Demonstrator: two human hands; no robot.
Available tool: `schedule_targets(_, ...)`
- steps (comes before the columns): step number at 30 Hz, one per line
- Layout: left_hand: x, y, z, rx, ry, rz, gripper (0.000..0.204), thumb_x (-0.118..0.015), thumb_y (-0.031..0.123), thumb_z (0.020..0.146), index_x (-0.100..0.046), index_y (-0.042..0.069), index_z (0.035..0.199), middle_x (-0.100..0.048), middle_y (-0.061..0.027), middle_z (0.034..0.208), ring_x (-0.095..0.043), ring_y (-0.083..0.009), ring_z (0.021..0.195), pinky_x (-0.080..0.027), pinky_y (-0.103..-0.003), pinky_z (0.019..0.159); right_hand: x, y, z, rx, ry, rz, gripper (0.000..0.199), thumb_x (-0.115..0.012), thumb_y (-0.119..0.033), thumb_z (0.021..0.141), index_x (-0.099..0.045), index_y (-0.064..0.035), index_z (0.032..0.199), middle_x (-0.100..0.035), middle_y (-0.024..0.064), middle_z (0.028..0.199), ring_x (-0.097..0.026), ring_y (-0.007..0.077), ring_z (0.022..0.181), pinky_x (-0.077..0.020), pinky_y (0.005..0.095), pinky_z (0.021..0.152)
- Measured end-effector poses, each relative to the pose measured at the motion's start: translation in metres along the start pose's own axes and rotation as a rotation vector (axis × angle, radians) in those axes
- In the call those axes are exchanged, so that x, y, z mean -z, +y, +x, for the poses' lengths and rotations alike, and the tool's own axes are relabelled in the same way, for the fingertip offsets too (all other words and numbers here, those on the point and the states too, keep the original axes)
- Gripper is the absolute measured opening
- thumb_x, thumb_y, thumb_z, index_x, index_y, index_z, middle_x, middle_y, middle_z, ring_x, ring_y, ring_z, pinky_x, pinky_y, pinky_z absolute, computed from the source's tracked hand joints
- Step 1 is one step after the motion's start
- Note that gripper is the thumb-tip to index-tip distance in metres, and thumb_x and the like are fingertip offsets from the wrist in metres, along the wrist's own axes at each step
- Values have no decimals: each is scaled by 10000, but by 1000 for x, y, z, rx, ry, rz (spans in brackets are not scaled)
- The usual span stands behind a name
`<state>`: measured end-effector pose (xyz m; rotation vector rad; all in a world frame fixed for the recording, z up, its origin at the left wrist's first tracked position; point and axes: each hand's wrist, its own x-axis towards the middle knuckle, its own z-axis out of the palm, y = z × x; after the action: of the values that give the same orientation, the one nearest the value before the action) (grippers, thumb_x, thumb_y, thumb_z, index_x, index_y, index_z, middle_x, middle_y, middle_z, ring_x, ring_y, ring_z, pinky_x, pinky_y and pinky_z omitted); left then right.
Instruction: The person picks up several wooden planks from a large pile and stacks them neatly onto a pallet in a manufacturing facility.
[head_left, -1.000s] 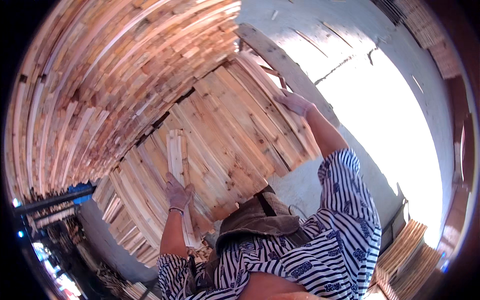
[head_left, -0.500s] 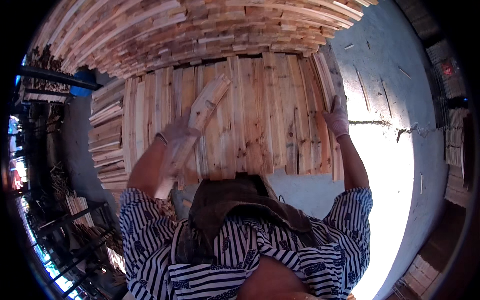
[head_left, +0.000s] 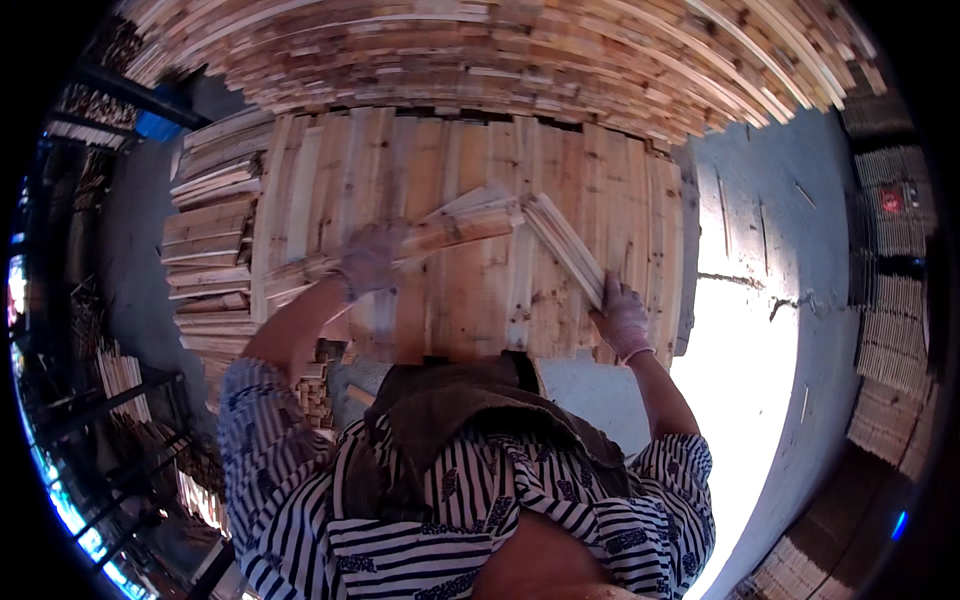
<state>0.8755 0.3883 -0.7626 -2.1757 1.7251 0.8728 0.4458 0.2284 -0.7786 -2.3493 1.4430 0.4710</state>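
Observation:
My left hand [head_left: 370, 258], in a pale glove, is closed around a few wooden slats [head_left: 462, 230]. They lie slantwise above a layer of boards [head_left: 470, 300] set side by side, and motion blurs them. My right hand [head_left: 622, 318], gloved too, grips the near end of a thin bundle of wooden strips [head_left: 565, 245] that leans away to the left. The far tips of both bundles come close together over the middle of the layer; I cannot tell whether they touch.
Beyond the layer rises a wide pile of stacked slats [head_left: 450, 70]. Short boards are stacked crosswise along its left side [head_left: 208, 240]. On the right is a concrete floor [head_left: 740, 190] with loose sticks. Dark metal racking [head_left: 120, 405] stands at left, and stacked bundles [head_left: 890, 330] at far right.
My right hand has lifted strips off the layer's right edge and brought them inward, tilted left. The slats in my left hand have swung flatter, toward the right. My view has shifted slightly.

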Motion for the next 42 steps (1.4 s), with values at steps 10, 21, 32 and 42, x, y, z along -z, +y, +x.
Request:
schedule_targets(10, 116, -72, 35, -80, 300, 69, 704, -726, 159, 791, -427, 90, 1424, -551, -167, 1295, -513, -376, 1231, -414, -477, 1032, 0, -1, 3, 43, 0, 50, 809, -773, -248, 785, -370, -25, 1450, -562, 254, 1252, -528, 451, 1172, -460, 497, 991)
schedule_targets(21, 104, -142, 210, -81, -27, 344, 675, -632, 77, 858, -406, 75, 1493, -483, -221, 1440, -402, -407, 1397, -454, -472, 1047, 3, 23, 10, -17, -38, -2, 874, -767, -294, 779, -357, -55, 1512, -497, 217, 1406, -480, 390, 1306, -427, 430, 1096)
schedule_targets(32, 90, -160, 213, -114, 184, 222, 665, -599, 110, 843, -432, 158, 1486, -554, -191, 1368, -533, -391, 1257, -450, -475, 1044, 118, -70, 202, 214, 64, -303, 471, -658, -155, 867, -498, -147, 1311, -608, 157, 1252, -581, 364, 1178, -515, 463, 944)
schedule_targets(42, 59, -154, 200, 70, 322, 208, 644, -603, 135, 856, -408, 16, 1457, -492, -246, 1409, -476, -395, 1310, -329, -498, 1141, 86, -80, 263, 231, -18, -519, 608, -569, -99, 895, -373, -203, 1462, -574, 156, 1321, -581, 393, 1204, -522, 489, 935)
